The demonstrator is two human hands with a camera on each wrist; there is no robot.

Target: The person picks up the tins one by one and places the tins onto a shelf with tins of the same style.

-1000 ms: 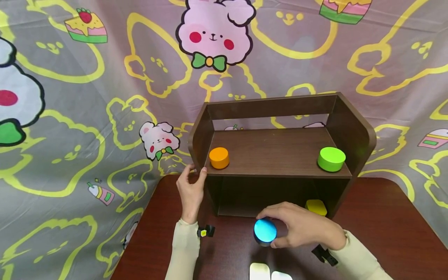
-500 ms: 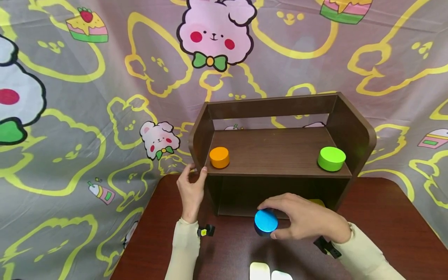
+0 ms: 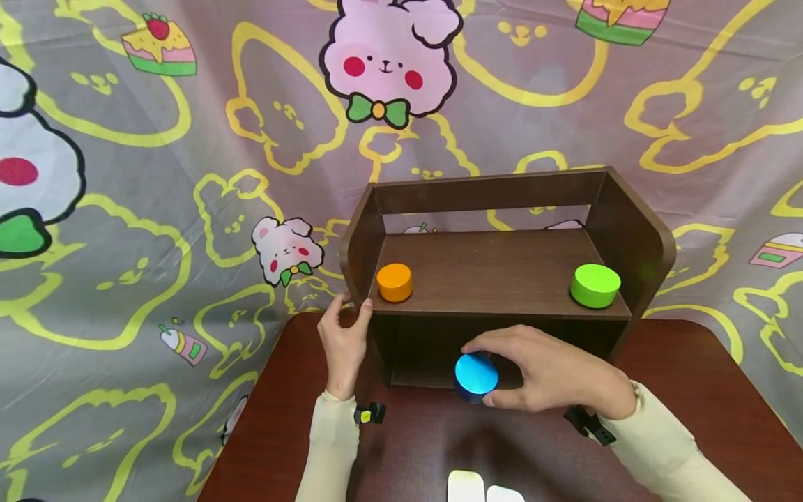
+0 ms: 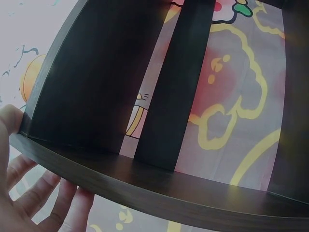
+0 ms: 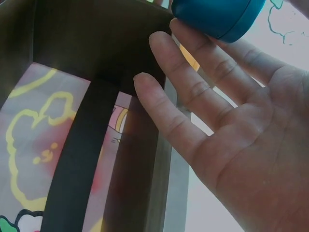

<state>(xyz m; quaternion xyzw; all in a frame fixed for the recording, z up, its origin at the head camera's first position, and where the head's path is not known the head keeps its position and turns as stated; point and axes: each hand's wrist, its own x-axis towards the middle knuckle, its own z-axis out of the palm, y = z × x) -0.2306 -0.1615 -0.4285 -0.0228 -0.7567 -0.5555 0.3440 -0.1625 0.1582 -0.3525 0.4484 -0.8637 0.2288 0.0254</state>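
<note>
My right hand (image 3: 546, 373) holds a blue round tin (image 3: 476, 376) by its side, thumb below and fingers above, in front of the shelf's lower compartment. In the right wrist view the blue tin (image 5: 219, 17) shows a seam near one end, and the other fingers extend beside it. My left hand (image 3: 343, 341) grips the left side of the dark brown two-tier shelf (image 3: 489, 268), thumb at the front edge. The left wrist view shows those fingers (image 4: 38, 193) around the side panel. An orange tin (image 3: 394, 282) sits at the upper board's left, a green tin (image 3: 595, 286) at its right.
The shelf stands on a reddish-brown table (image 3: 414, 446) against a patterned cloth (image 3: 207, 209). Two pale rounded pieces, one cream (image 3: 466, 486) and one white (image 3: 505, 494), lie at the bottom edge of the head view. The lower compartment's right part is hidden behind my right hand.
My right hand has risen with the blue tin towards the shelf's lower opening. It now covers the yellow piece seen earlier in the lower compartment. The left hand stays in place.
</note>
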